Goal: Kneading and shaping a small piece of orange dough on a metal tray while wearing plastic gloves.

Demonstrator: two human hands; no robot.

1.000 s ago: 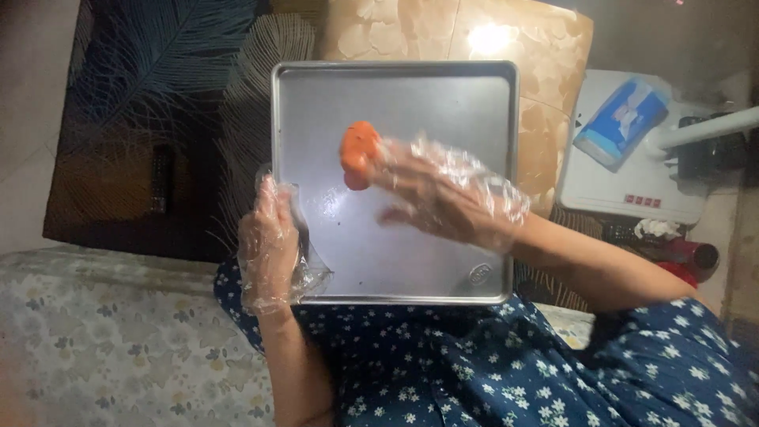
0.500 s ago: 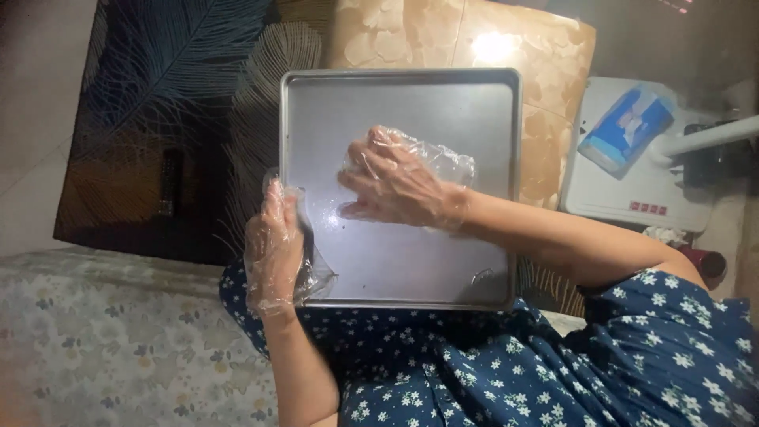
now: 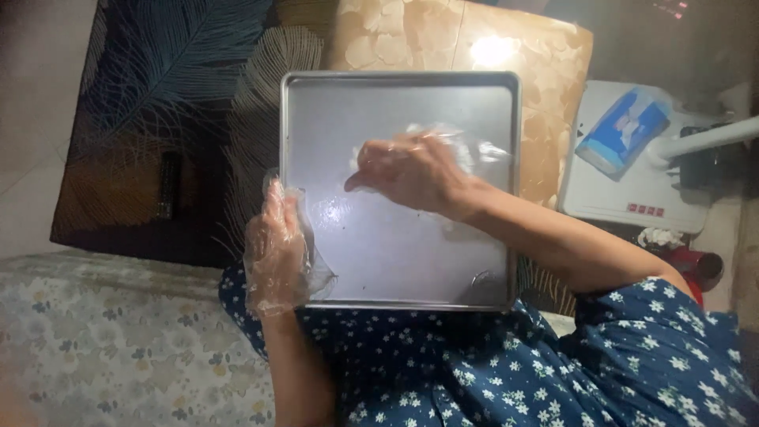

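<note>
A metal baking tray (image 3: 395, 261) lies flat across the person's lap, its long sides running near to far, its surface bare and shiny with a wet or greasy gleam near the left middle. Both hands wear loose clear plastic gloves.

The left hand (image 3: 277, 249) grips the tray's left rim towards the near corner, fingers curled over the edge and pointing away from the person, so it clasps the tray and steadies it.

The right hand (image 3: 411, 170) rests on the tray's surface a little beyond the middle, its arm coming in from the right across the right rim. Its fingers are bent and bunched downwards with the back of the hand facing up; whether anything sits inside them cannot be told, since the palm is hidden. The loose glove balloons out behind the wrist.

The person wears a dark blue dress with small white flowers (image 3: 553, 364). Beyond the tray stands a low table (image 3: 158, 119) with a dark feather-patterned top and a tan patch at its far right. A flowered cushion (image 3: 103, 340) lies at the near left. To the right, a white box-like appliance (image 3: 632, 182) carries a blue packet (image 3: 624, 126) on top, well apart from the tray.
</note>
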